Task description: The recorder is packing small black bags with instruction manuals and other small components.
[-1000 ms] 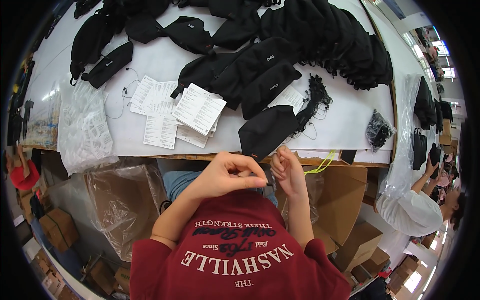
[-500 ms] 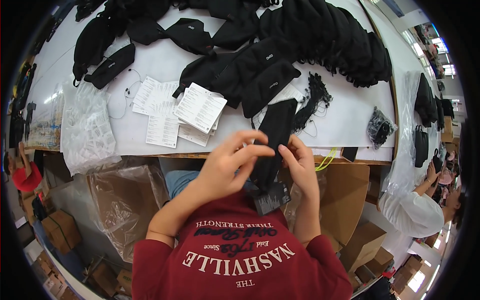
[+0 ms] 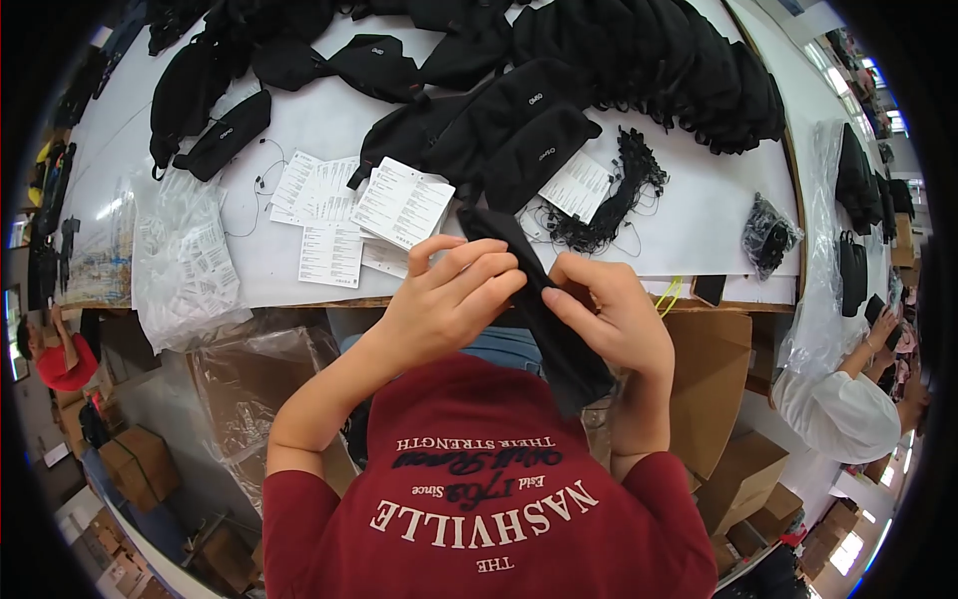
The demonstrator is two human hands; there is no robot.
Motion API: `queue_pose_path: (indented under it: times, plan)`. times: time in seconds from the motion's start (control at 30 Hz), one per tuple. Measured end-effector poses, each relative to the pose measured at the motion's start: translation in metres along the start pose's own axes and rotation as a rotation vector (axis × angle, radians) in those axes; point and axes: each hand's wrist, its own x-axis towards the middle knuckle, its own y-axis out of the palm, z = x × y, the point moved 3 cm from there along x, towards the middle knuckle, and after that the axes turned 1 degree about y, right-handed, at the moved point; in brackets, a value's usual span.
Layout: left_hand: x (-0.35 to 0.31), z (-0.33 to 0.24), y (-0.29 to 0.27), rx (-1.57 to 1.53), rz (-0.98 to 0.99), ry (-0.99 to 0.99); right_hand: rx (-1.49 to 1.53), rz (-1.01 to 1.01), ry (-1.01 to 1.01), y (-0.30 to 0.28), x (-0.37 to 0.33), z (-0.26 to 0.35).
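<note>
A long, narrow black fabric bag [image 3: 571, 361] slants between my hands over the table's front edge, its upper end towards the table and its lower end by my shirt. My left hand [image 3: 451, 298] grips its left side with curled fingers. Pinching the opposite side, my right hand [image 3: 614, 311] has its thumb on the cloth. Past them lie stacks of white printed cards [image 3: 402, 203], a single white card [image 3: 577, 188] and a bundle of thin black cords [image 3: 621, 195]. Larger black bags [image 3: 439, 130] lie just beyond the cards.
Rows of black bags [image 3: 649, 70] fill the far side of the white table [image 3: 699, 225]. A clear plastic bag of small white labels [image 3: 190, 260] hangs over the left edge. At right are a bagged black item [image 3: 768, 238] and a phone [image 3: 710, 290]. Cardboard boxes [image 3: 743, 479] stand below.
The bag has swung from leaning right to leaning left at its top. Both hands have closed more firmly on it, and the dark tag at its lower end no longer shows.
</note>
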Motion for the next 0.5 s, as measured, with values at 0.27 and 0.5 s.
queue_pose_path:
  times: [0.27,0.5]
  plan:
    - [-0.0049,0.0007,-0.0013,-0.132,0.109,0.095,0.022,-0.036,0.008,-0.0004,0.0019,0.0049]
    - [-0.0050,-0.0003,0.0007,-0.195,0.079,0.077,0.005,0.019,-0.030,0.0052,0.0032,0.0072]
